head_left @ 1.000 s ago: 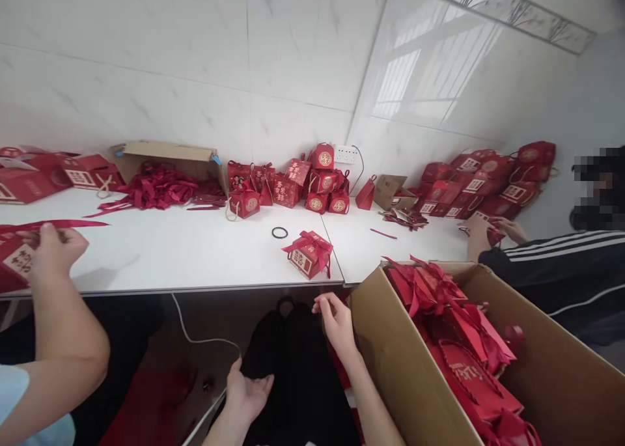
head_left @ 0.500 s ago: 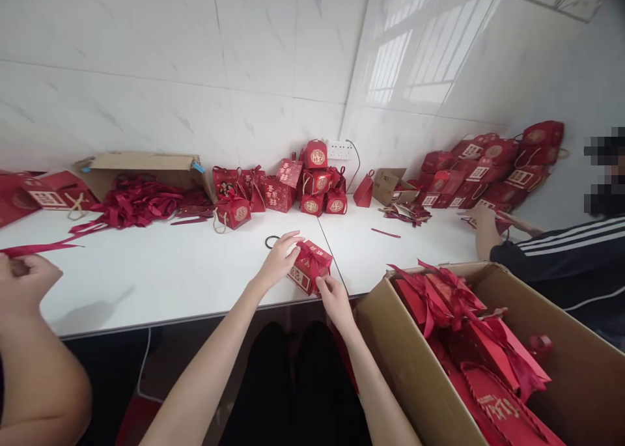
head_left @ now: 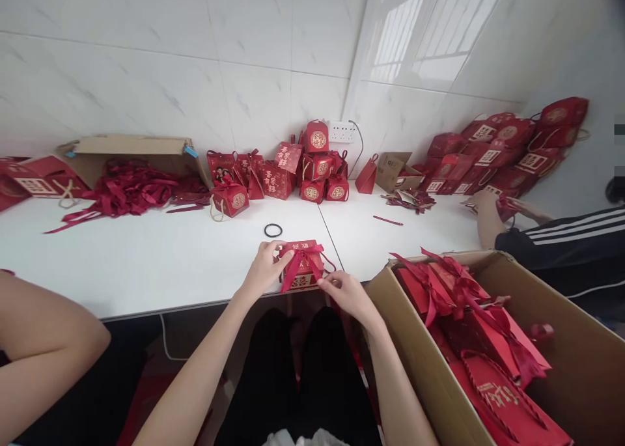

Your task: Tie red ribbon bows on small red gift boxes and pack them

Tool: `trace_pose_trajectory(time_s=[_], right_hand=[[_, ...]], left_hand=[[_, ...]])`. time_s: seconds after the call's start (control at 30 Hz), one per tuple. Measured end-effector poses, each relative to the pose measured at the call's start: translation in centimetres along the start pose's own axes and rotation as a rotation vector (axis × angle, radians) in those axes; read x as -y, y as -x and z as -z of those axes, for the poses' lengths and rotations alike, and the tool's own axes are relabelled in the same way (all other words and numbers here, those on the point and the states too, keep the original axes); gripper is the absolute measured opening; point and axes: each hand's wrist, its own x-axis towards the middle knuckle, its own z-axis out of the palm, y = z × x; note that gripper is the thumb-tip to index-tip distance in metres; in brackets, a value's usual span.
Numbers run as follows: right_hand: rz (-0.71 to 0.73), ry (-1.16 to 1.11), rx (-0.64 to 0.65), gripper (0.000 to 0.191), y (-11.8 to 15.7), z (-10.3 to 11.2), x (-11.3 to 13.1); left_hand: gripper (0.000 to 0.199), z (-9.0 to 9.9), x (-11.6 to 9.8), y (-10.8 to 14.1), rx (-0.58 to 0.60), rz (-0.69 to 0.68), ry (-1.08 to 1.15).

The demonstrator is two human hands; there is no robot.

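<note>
A small red gift box [head_left: 306, 244] with gold characters sits at the table's front edge, a dark red ribbon [head_left: 303, 258] tied in a bow on it. My left hand [head_left: 263, 265] is at the box's left side, thumb and forefinger closed on the bow's left loop. My right hand [head_left: 347, 297] pinches the ribbon's right tail near the box's lower right corner. A thin red cord handle [head_left: 331, 261] curves out on the right side. Behind the box lies a black ring-shaped band [head_left: 273, 230].
An open carton [head_left: 390, 303] of red bags and ribboned boxes stands at my right. Stacked red boxes [head_left: 317, 140] and a ribbon pile [head_left: 131, 189] line the wall. A co-worker's sleeve [head_left: 547, 237] is at right, another person's arm [head_left: 49, 342] at left.
The box has turned so its printed front faces me, with the bow's loop and tails spread wider. My right hand has shifted to the ribbon's right tail. The left person's hand has left view.
</note>
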Motion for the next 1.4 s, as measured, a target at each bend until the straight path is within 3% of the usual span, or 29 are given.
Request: trace_pose_trajectory(time_s=[0.1, 0.17, 0.23, 0.4, 0.73, 0.87, 0.93, 0.97, 1.03, 1.1, 1.2, 1.3, 1.4], right_hand=[[-0.080, -0.001, -0.175, 0.047, -1.4, 1.3, 0.5], [-0.075, -0.008, -0.248, 0.048, -3.0, 1.2, 0.9], [-0.046, -0.008, -0.214, 0.047, -4.5, 0.3, 1.3], [0.021, -0.097, -0.155, 0.043, -6.3, -2.3, 1.0], [-0.034, -0.482, -0.185, 0.039, -5.8, -4.0, -0.9], [-0.049, -0.457, -0.151, 0.037, -5.8, -3.5, -1.0], [0.010, -0.431, -0.145, 0.033, -5.5, -2.6, -1.1], [0.071, -0.412, -0.116, 0.037, -5.3, -2.2, -1.2], [0.205, -0.345, 0.017, 0.065, -5.0, -1.4, -1.3], [0.286, -0.260, 0.175, 0.091, -4.8, -1.0, -1.4], [0.322, -0.189, 0.231, 0.103, -4.5, -1.3, -1.4], [0.409, -0.114, 0.107, 0.099, -3.9, -2.0, -1.1], [0.603, 0.003, -0.169, 0.088, -2.5, -2.3, -0.3]], left_hand=[[0.043, 0.1, 0.0, -0.9, -0.065, 0.069, 0.007], [0.042, 0.1, 0.2, -1.3, -0.019, 0.118, 0.061], [0.040, -0.1, 0.5, -1.6, 0.011, 0.126, 0.163], [0.031, -1.2, 1.3, -1.6, -0.077, 0.017, 0.365], [0.017, -2.7, 1.5, -0.6, -0.161, 0.009, 0.280], [0.021, -2.4, 1.5, -0.6, -0.144, 0.065, 0.351], [0.029, -2.1, 1.5, -0.6, -0.107, 0.137, 0.443], [0.033, -2.0, 1.6, -0.6, -0.095, 0.163, 0.472], [0.036, -1.7, 1.4, -0.4, -0.105, 0.168, 0.465], [0.034, -1.7, 1.0, -0.2, -0.131, 0.110, 0.410], [0.024, -2.1, 0.1, 0.7, -0.211, -0.050, 0.346], [0.011, -2.8, -0.6, 2.0, -0.383, -0.366, 0.246], [0.010, -3.4, -1.4, 3.6, -0.555, -0.792, 0.117]])
